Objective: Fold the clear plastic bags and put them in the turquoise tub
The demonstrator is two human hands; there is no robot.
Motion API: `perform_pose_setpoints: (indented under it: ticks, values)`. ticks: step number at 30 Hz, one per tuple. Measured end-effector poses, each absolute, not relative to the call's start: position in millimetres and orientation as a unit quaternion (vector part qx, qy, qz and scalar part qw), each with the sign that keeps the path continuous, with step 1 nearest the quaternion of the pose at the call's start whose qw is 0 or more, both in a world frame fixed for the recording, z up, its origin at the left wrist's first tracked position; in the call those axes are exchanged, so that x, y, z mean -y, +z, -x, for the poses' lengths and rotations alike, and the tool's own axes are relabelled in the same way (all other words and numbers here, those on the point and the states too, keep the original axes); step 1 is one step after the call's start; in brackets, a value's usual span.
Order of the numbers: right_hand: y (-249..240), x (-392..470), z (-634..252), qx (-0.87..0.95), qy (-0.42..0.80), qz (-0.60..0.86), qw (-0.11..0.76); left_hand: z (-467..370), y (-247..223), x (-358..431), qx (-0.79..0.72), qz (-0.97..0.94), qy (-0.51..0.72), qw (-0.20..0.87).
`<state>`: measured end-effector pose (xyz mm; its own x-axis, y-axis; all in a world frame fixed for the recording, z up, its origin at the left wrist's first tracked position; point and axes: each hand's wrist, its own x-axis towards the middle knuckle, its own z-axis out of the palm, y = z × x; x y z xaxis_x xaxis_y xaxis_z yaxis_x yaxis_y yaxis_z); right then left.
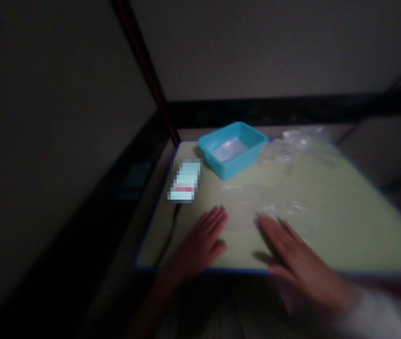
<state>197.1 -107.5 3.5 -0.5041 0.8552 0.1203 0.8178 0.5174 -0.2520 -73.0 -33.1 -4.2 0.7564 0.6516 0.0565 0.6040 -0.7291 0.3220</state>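
A clear plastic bag or sheet (253, 202) lies on the pale yellow table (345, 226), just beyond my hands. My left hand (203, 240) is flat at the near left part of the table, its fingers stretched toward the plastic and nothing in them. Over the near edge reaches my right hand (292, 254), fingers extended and palm down, holding nothing; whether it touches the plastic is unclear. Behind them stands a turquoise basket (226, 169) with a whitish item (230, 149) inside.
More crumpled clear plastic (299, 141) lies at the back right. A phone-like device with a blurred bright screen (186, 180) is at the left, with a dark cable (172, 230) running to the near edge. A wall stands behind the table.
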Motion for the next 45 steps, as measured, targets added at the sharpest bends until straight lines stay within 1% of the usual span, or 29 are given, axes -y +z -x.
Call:
perform_pose_setpoints:
  ticks: [7, 12, 18, 25, 32, 38, 41, 45]
  values:
    - [-7.0, 125.4, -223.6, 0.802, 0.03, 0.577, 0.151, 67.9, 3.6, 22.4, -0.326, -0.927, 0.119, 0.145]
    - [-15.5, 121.3, -237.4, 0.794, 0.004, 0.589, 0.152, 63.3, 7.5, 22.9, -0.304, -0.934, 0.132, 0.133]
    - [-10.7, 98.2, -254.8, 0.795, 0.006, 0.589, 0.144, 50.0, 13.7, 36.7, -0.265, -0.949, 0.116, 0.121]
    - [-6.1, 65.4, -273.0, 0.809, 0.016, 0.572, 0.136, 22.3, 20.5, 61.2, -0.212, -0.962, 0.097, 0.141]
    - [-3.2, 36.0, -273.3, 0.834, 0.048, 0.53, 0.145, -5.5, 14.3, 74.8, -0.142, -0.964, 0.089, 0.208]
    - [2.2, 20.1, -262.4, 0.863, 0.085, 0.478, 0.142, -11.8, 21.9, 74.6, -0.102, -0.97, 0.084, 0.206]
    - [7.7, 29.1, -264.7, 0.879, 0.087, 0.448, 0.14, 5.3, 24.7, 66.0, -0.127, -0.963, 0.117, 0.205]
    - [13.9, 58.5, -267.5, 0.906, 0.104, 0.398, 0.104, 40.8, 18.4, 43.9, -0.24, -0.943, 0.137, 0.183]
